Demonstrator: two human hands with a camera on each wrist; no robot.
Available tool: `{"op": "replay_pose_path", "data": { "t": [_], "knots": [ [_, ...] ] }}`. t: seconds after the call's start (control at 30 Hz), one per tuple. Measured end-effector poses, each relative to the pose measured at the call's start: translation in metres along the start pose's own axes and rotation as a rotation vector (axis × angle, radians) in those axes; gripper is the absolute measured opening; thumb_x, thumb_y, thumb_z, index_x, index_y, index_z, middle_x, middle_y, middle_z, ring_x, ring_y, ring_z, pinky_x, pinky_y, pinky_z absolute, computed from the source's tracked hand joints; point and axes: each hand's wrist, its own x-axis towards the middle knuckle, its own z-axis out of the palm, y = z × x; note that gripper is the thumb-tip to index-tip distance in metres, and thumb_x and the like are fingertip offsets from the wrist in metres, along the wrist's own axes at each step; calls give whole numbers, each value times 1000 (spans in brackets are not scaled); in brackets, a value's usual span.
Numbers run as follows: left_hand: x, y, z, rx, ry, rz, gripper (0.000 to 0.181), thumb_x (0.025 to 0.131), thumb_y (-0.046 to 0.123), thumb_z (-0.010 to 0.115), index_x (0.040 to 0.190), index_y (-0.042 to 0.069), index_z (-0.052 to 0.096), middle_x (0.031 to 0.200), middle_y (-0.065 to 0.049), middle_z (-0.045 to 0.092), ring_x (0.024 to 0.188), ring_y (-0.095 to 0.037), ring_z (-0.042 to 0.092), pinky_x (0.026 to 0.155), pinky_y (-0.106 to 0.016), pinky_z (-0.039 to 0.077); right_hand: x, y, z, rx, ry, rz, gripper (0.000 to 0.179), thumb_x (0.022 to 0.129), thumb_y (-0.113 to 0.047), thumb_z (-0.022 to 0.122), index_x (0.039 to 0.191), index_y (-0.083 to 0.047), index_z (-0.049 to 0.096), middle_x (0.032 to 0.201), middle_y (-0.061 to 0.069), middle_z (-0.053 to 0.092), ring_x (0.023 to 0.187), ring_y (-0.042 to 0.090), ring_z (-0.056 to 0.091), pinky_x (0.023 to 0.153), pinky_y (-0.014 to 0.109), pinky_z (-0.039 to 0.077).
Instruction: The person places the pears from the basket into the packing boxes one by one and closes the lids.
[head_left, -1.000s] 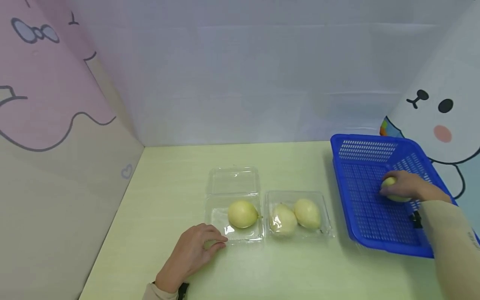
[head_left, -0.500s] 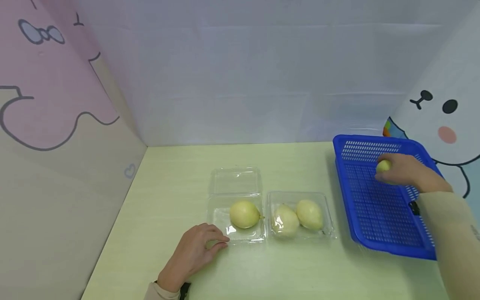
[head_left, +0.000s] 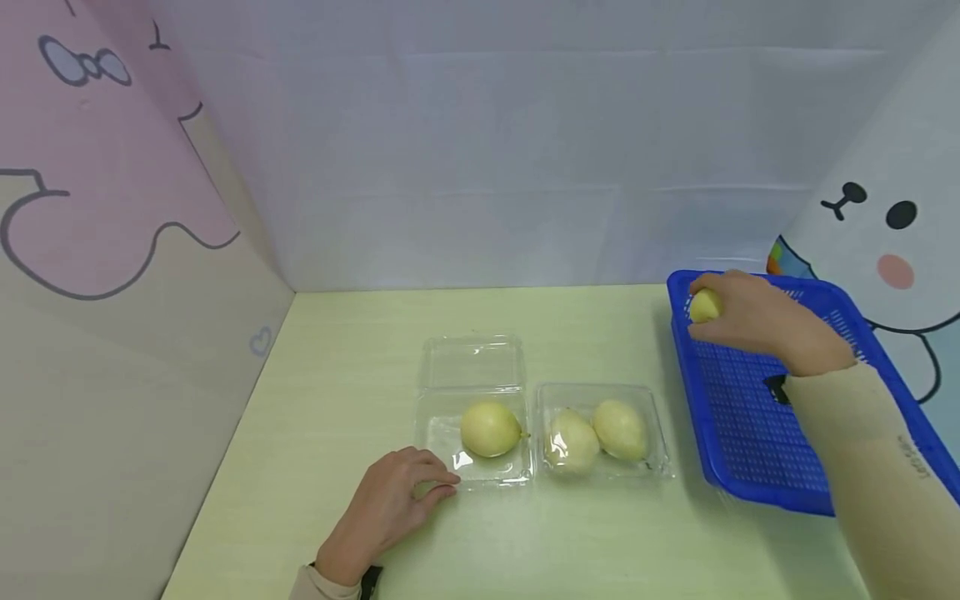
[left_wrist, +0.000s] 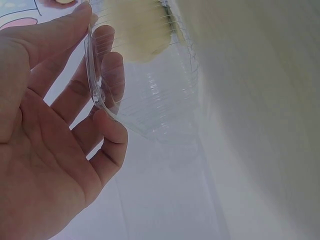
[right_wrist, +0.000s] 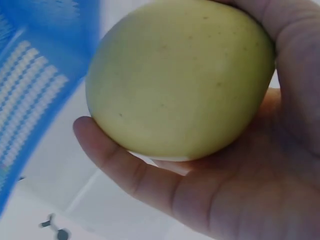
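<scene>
My right hand (head_left: 761,321) grips a pale yellow, speckled pear (head_left: 706,306) above the blue basket's back left rim. In the right wrist view, fingers and thumb wrap round the pear (right_wrist: 180,80). My left hand (head_left: 390,500) pinches the front left corner of an open clear plastic clamshell box (head_left: 442,467). The left wrist view shows the box's rim (left_wrist: 95,95) between thumb and fingers. One pear (head_left: 491,429) lies in that box, its stem pointing right. Beside it stands a second clear box (head_left: 652,475) with two pears (head_left: 619,429), its lid apparently down over them.
The blue perforated basket (head_left: 708,467) stands at the table's right, partly covered by the right forearm. Behind the pale yellow table (head_left: 360,350) rises a white wall covering (head_left: 465,167), with printed cartoon panels left and right.
My right hand has lifted the pear from inside the basket and carried it left to the basket's back left rim. The left hand stays at the open box's corner.
</scene>
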Motion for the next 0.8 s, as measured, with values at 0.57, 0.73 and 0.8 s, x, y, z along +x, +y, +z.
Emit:
{"op": "replay_pose_path", "data": {
  "t": [0.57,0.73,0.8],
  "knots": [
    [3,0,2,58,41,62,22,74,15,97,89,26,86,90,16,78,80,-4,69,69,-18,54,8,-131,28,38,53,-314,50,84,-15,78,131,-1,68,127,26,66,95,31,63,75,42,56],
    [1,-1,3,81,84,109,24,72,14,98,88,26,86,87,17,77,78,-3,67,68,-15,52,9,-167,52,9,71,-432,47,85,-14,79,130,-6,69,130,21,66,109,38,64,85,47,59],
    [0,-1,3,85,102,119,25,71,14,99,87,27,86,87,18,76,78,-2,66,68,-15,51,9,-183,60,-12,67,-484,47,86,-15,79,131,-8,69,132,19,66,114,38,64,88,47,59]
  ]
}}
